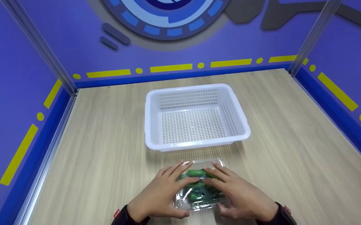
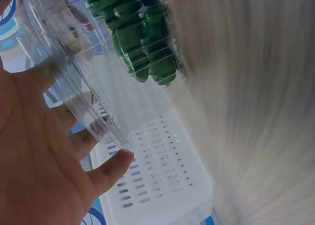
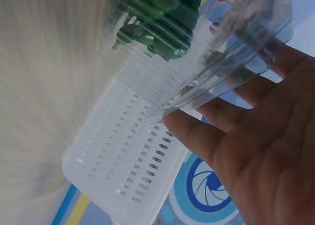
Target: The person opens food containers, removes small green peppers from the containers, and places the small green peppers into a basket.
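A clear plastic clamshell box (image 1: 198,206) of shiny green vegetables (image 1: 196,172) lies at the table's near side. The vegetables are elongated, with blunt ends in the left wrist view. My left hand (image 1: 159,193) spreads its fingers over the left part of the lid. From the other side my right hand (image 1: 242,194) does likewise, fingertips resting on the top. Both thumbs lie by the near edge of the box. Each wrist view shows fairly straight fingers along the transparent rim, with the green vegetables (image 2: 130,45) inside below. The hands partly hide the box's sides.
Just beyond the box stands a white perforated plastic basket (image 1: 197,144) with nothing in it. The wood-grain table (image 1: 105,131) is bounded by blue-purple panels (image 1: 83,56) with yellow marks at the back and both sides.
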### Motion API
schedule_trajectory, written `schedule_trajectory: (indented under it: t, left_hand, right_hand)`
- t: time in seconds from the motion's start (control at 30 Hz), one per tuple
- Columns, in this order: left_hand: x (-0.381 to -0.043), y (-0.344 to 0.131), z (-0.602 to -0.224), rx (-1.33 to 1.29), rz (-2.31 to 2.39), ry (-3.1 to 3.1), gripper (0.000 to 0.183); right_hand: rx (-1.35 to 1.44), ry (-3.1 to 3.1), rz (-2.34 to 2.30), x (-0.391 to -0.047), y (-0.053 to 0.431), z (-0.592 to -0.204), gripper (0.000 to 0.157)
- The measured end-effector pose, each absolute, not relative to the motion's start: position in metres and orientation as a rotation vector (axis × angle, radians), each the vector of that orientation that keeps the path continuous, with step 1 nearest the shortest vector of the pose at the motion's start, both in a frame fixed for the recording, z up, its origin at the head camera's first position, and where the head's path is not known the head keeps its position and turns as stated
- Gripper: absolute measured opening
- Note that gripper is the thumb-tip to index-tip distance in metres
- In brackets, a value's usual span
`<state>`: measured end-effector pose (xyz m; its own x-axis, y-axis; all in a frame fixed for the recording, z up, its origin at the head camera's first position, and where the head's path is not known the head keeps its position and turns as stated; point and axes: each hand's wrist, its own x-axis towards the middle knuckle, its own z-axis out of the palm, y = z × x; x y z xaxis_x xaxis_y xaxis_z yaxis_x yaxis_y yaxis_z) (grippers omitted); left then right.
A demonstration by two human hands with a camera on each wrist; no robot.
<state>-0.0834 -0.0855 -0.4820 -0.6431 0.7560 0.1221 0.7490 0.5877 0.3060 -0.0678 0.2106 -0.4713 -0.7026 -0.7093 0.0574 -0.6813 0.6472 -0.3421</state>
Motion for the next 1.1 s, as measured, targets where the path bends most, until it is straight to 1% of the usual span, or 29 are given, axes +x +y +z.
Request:
schedule_trajectory:
  t: [0.17, 0.37, 0.57, 0.7, 0.97, 1.1]
  left_hand:
    - [-0.085, -0.088, -0.482, 1.317, 0.558, 2.758, 0.093]
    - [-0.087, -0.09, -0.484, 1.35, 0.597, 2.754, 0.096]
    - [-0.088, -0.091, -0.485, 1.359, 0.6, 2.763, 0.094]
    - [-0.087, -0.092, -0.485, 1.328, 0.597, 2.76, 0.092]
    - [-0.086, -0.089, -0.486, 1.308, 0.555, 2.78, 0.093]
    - [-0.087, -0.09, -0.485, 1.311, 0.551, 2.782, 0.093]
  right_hand:
    - [-1.201, 2.753, -0.474, -0.068, 0.21, -0.467, 0.078]
    - [-1.193, 2.715, -0.498, -0.068, 0.21, -0.462, 0.077]
    - [-1.222, 2.696, -0.461, -0.066, 0.21, -0.46, 0.082]
    - [-1.216, 2.663, -0.477, -0.067, 0.211, -0.458, 0.078]
    - [-1.301, 2.658, -0.448, -0.07, 0.215, -0.451, 0.068]
    - [-1.287, 2.647, -0.429, -0.07, 0.212, -0.449, 0.068]
